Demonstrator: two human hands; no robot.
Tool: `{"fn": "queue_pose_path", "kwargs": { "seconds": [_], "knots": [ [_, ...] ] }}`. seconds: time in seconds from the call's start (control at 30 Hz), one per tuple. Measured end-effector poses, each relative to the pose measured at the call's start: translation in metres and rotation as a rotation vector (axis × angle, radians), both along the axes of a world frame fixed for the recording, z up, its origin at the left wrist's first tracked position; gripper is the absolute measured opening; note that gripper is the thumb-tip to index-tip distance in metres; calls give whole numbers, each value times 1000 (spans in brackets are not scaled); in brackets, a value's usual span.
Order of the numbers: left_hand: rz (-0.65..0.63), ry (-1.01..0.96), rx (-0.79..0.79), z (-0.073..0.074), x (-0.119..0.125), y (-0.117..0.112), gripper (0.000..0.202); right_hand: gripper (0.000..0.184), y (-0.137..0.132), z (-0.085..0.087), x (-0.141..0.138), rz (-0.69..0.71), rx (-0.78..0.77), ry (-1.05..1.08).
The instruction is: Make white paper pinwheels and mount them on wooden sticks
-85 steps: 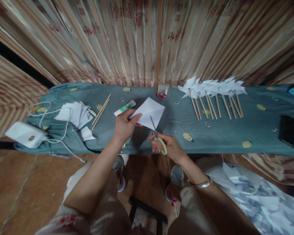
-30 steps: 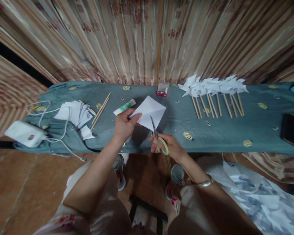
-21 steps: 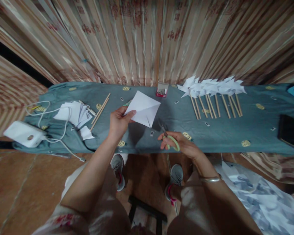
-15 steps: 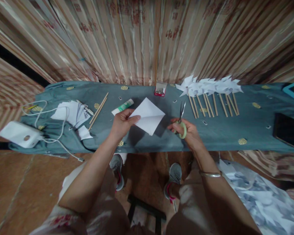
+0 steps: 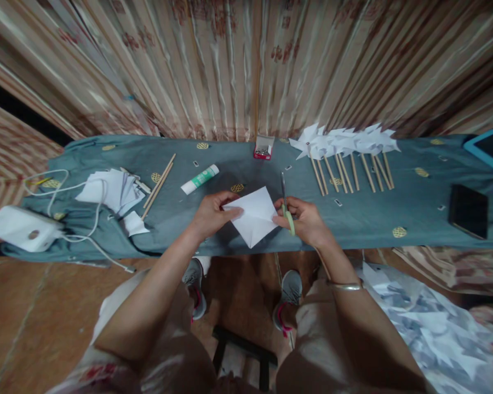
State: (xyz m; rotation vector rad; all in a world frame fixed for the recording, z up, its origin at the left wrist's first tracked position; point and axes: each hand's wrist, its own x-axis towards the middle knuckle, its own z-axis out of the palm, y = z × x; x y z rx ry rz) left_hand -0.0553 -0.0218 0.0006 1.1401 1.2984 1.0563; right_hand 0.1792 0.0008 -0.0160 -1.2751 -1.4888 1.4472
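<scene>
A creased square of white paper (image 5: 252,219) is held above the cloth-covered table, turned cornerwise. My left hand (image 5: 214,213) pinches its left corner, thumb on top. At the opposite corner, the fingertips of my right hand (image 5: 302,219) touch the paper. That same hand keeps a pair of scissors (image 5: 288,210) with pale green handles, blades pointing away from me. Just beyond the left hand lies a glue stick (image 5: 200,179). A small red box (image 5: 263,148) of metal pins or tacks stands open at the back.
White paper pinwheels (image 5: 345,142) on wooden sticks line the back right. Loose sticks (image 5: 158,187), a fan of paper sheets (image 5: 115,189) and a white power bank (image 5: 22,229) with cables lie left. A black phone (image 5: 468,212) lies right; a bag of paper pieces (image 5: 431,323) is below.
My right hand has moved left with the scissors and now touches the paper's right corner. The paper has come lower and nearer to me and turned slightly.
</scene>
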Motion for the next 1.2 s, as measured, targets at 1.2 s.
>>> {"fn": "queue_pose_path", "kwargs": {
  "seconds": [1.2],
  "knots": [
    [350,-245,-11,0,31,-7,36,48,-23,5,-42,-5,-205,254]
  ]
}}
